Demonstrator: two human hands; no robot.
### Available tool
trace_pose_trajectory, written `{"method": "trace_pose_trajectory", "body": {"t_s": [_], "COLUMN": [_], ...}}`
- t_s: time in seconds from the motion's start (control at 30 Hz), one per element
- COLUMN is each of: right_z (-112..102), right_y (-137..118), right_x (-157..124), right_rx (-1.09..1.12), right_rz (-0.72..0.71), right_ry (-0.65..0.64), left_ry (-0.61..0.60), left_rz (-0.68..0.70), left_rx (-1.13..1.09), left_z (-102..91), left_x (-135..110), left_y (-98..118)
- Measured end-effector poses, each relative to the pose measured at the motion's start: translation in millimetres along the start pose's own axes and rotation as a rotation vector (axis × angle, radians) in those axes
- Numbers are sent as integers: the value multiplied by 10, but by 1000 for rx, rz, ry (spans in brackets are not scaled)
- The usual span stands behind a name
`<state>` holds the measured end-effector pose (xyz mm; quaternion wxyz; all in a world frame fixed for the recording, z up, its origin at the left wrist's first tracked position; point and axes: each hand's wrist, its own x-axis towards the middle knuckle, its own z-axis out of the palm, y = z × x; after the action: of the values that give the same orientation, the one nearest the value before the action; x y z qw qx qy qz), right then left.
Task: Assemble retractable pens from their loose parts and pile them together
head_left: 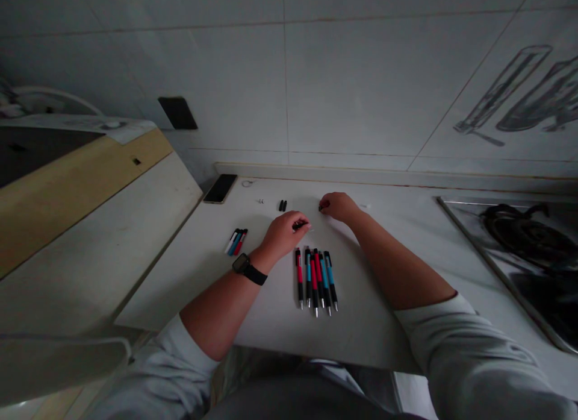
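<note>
My left hand, with a watch on its wrist, is closed around a dark pen part; a thin clear or pale tip shows by its fingers. Farther right, my right hand pinches a small black piece just over the counter, mostly hidden by the fingers. Below both hands lies a row of several red and blue click pens with black grips and silver tips. Two short black grips rest behind my left hand. To the left are a few pen barrels in white, blue and red.
Small silvery parts and a thin ring lie toward the back of the counter. A phone sits at the back left corner, beside a white cabinet. A gas stove borders the right. The tiled wall rises behind.
</note>
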<state>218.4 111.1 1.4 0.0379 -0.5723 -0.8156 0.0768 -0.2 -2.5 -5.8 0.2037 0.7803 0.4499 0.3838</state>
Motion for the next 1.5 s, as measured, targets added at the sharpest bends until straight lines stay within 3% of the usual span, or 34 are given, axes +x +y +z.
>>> {"method": "trace_pose_trajectory", "body": {"t_s": [0.3,0.5,0.63,0.73,0.9,1.03,1.17,1.3,1.43,1.5], "right_z": [18,-180,-284,-232,-110,-198,-457,-707,-760,-712], "right_y": [4,-33,-241,-424,-561,-513,-276,252,903,1161], "right_x": [-1,-113,-266,-347,-401,-444,-468,-502,-573,-603], "right_rx": [40,78,56,5,-79,-40,89,190,353,325], "right_rz": [-1,-44,-213,-341,-352,-346,-289,-139,123,228], "right_ry": [6,80,-91,-235,-250,-223,-94,167,312,343], "left_ry": [1,62,129,131,128,126,104,80,65,63], "left_rz": [8,15,-9,-8,-17,-29,-36,-19,1,3], "left_rx": [21,39,47,43,49,36,31,19,25,29], "left_z": [5,-22,-30,-24,-22,-23,-14,0,5,7], "left_x": [4,9,16,18,26,30,21,8,4,6], "left_y": [-6,-19,-53,-75,-64,-52,-64,-74,-61,-60]}}
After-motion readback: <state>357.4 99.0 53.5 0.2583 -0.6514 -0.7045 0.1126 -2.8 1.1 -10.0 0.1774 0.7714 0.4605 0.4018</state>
